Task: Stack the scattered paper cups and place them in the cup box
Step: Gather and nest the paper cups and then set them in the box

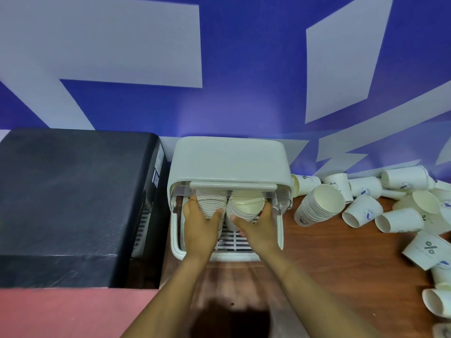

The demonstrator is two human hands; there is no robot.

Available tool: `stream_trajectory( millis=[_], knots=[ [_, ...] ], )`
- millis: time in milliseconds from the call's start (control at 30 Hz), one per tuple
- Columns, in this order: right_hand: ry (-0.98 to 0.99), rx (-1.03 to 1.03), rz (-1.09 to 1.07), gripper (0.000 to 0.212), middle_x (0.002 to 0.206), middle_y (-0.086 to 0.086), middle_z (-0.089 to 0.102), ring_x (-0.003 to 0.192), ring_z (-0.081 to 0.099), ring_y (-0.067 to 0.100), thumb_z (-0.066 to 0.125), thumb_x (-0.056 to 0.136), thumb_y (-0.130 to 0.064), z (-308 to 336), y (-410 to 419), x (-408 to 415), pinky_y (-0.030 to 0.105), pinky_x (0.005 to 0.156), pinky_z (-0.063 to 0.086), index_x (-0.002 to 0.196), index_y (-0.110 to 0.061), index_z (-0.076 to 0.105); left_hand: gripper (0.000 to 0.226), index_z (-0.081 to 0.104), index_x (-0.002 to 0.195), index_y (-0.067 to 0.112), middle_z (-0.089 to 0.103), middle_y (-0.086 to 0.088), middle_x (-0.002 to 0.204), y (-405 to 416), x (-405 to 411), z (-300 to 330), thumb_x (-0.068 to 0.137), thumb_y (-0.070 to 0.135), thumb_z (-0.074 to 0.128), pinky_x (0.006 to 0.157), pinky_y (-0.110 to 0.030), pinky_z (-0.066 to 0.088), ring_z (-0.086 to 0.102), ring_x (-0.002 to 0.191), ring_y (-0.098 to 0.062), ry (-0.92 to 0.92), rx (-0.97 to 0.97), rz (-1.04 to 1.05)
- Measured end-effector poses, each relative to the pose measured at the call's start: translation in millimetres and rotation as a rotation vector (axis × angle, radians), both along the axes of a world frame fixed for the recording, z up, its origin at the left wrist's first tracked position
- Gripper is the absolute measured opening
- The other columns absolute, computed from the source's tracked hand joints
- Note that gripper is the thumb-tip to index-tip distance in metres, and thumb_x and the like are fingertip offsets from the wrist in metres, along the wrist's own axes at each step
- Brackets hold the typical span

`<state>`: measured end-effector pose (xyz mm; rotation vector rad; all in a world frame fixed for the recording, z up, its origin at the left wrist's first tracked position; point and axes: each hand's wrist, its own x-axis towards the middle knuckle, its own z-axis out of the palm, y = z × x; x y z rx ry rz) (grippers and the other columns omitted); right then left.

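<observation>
- A white plastic cup box (229,159) with a raised clear flap is seen at the back edge of the brown wooden bench (341,252), against the blue and grey wall (244,69).
- Two stacks of white paper cups are held inside the box opening, above its slatted floor.
- The left stack of cups (211,203) is gripped by the left hand (200,228), thumb and fingers curled round its sides.
- The right stack of cups (246,207) is gripped by the right hand (256,230), thumb on its left side and fingers on its right.
- A further stack of nested paper cups (317,206) lies tilted on the bench, just right of the box.
- Loose white paper cups with blue print (361,211) are scattered on their sides along the right edge and back right corner of the bench.
- A black box-shaped appliance (73,203) stands just left of the cup box.
- A pink surface (61,313) is noted at the near left corner.
</observation>
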<state>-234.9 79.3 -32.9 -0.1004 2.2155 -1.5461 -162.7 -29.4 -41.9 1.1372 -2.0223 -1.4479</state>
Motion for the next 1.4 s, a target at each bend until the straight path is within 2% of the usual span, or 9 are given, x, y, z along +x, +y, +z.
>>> stream_trajectory(
  millis=[100,233,400,500,667,833,1000,1167,1400],
  knots=[
    [-0.023,-0.016,-0.031,0.060,0.094,-0.021,0.055,0.088,0.060,0.002,0.081,0.069,-0.012,-1,-4,-1,0.048,0.084,0.055,0.112,-0.025,0.042,0.055,0.042,0.129,0.010,0.042,-0.004,0.126,5,0,1,0.083,0.018,0.071,0.088,-0.020,0.037,0.043,0.102,-0.004,0.015,-0.013,0.035],
    [-0.029,-0.049,-0.102,0.063,0.101,-0.015,0.059,0.096,0.063,0.013,0.081,0.070,-0.019,0,-12,-3,0.046,0.086,0.055,0.121,-0.022,0.044,0.052,0.038,0.127,0.006,0.037,-0.006,0.127,8,-10,4,0.086,0.016,0.068,0.092,-0.026,0.041,0.047,0.110,-0.014,0.078,-0.034,0.068],
    [0.012,-0.024,-0.174,0.075,0.121,0.002,0.054,0.105,0.055,0.016,0.075,0.077,-0.020,3,-24,-7,0.020,0.087,0.042,0.138,-0.021,0.030,0.063,0.033,0.135,0.004,0.035,-0.012,0.133,-9,-21,-12,0.083,0.002,0.068,0.107,-0.039,0.041,0.047,0.120,-0.022,0.097,-0.086,0.131],
    [0.009,-0.054,-0.212,0.073,0.131,0.006,0.052,0.116,0.054,0.023,0.071,0.080,-0.018,-1,-31,-10,0.035,0.101,0.043,0.138,-0.025,0.028,0.069,0.031,0.137,0.008,0.035,-0.015,0.138,-20,-26,-23,0.080,0.004,0.070,0.107,-0.044,0.041,0.046,0.125,-0.027,0.072,-0.031,0.167],
    [-0.109,-0.013,-0.145,0.073,0.131,0.005,0.052,0.117,0.053,0.025,0.068,0.081,-0.026,0,-22,1,0.035,0.101,0.041,0.142,-0.016,0.029,0.091,0.020,0.144,0.014,0.041,-0.013,0.143,-17,-23,-18,0.073,0.005,0.076,0.110,-0.044,0.038,0.045,0.130,-0.024,0.113,0.144,0.127],
    [-0.197,0.028,-0.025,0.099,0.132,-0.001,0.045,0.114,0.056,0.026,0.063,0.056,-0.049,4,8,15,0.045,0.102,0.045,0.145,-0.024,0.026,0.091,0.016,0.147,0.010,0.039,-0.010,0.147,14,11,6,0.078,0.017,0.074,0.111,-0.044,0.034,0.041,0.133,-0.025,0.024,0.290,0.048],
    [-0.231,0.015,0.051,0.048,0.113,0.007,0.054,0.097,0.063,0.027,0.065,0.085,-0.015,30,63,39,0.040,0.091,0.051,0.127,-0.021,0.042,0.068,0.026,0.144,0.019,0.044,0.000,0.131,56,46,43,0.088,0.016,0.063,0.095,-0.025,0.036,0.045,0.115,-0.012,-0.008,0.412,-0.143],
    [-0.191,0.093,0.063,0.025,0.097,0.001,0.060,0.079,0.061,0.015,0.062,0.088,-0.014,40,131,57,0.027,0.070,0.048,0.111,-0.019,0.052,0.053,0.040,0.135,0.023,0.055,-0.003,0.123,91,64,59,0.088,0.019,0.063,0.070,-0.015,0.041,0.055,0.099,-0.013,-0.072,0.352,-0.370],
    [-0.150,0.172,-0.002,0.030,0.110,0.000,0.059,0.098,0.063,0.021,0.062,0.088,-0.026,47,213,51,0.043,0.096,0.049,0.117,-0.025,0.053,0.041,0.047,0.129,0.023,0.058,0.002,0.116,141,73,62,0.090,0.027,0.060,0.071,-0.012,0.038,0.056,0.097,-0.008,-0.185,0.308,-0.556]
  ],
)
